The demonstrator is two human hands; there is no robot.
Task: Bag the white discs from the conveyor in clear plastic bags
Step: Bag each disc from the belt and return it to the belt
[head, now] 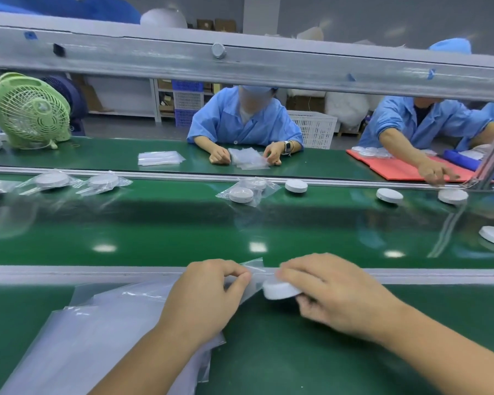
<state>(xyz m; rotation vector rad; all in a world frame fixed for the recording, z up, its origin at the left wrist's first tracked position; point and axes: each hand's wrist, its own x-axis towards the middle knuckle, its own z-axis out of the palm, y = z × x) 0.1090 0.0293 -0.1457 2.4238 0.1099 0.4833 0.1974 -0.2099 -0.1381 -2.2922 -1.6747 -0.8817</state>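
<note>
left hand (208, 292) pinches the mouth of a clear bag (255, 266), right hand (334, 292) grips 1 white disc (280, 290) right at that opening, by the near rail; 4 loose discs (389, 195) sit on the conveyor belt (183, 223) beyond.

At worktop (297, 352) far edge: left hand (208, 292) pinches bag (254, 276) mouth; right hand (325, 292) grips disc (280, 290) just beside bag mouth. Under left forearm: bag pile (97, 337). Beyond, belt (169, 223) carries bagged discs (52, 180) at left, bare discs (389, 194) at right. Far left: green fan (29, 109).
</note>
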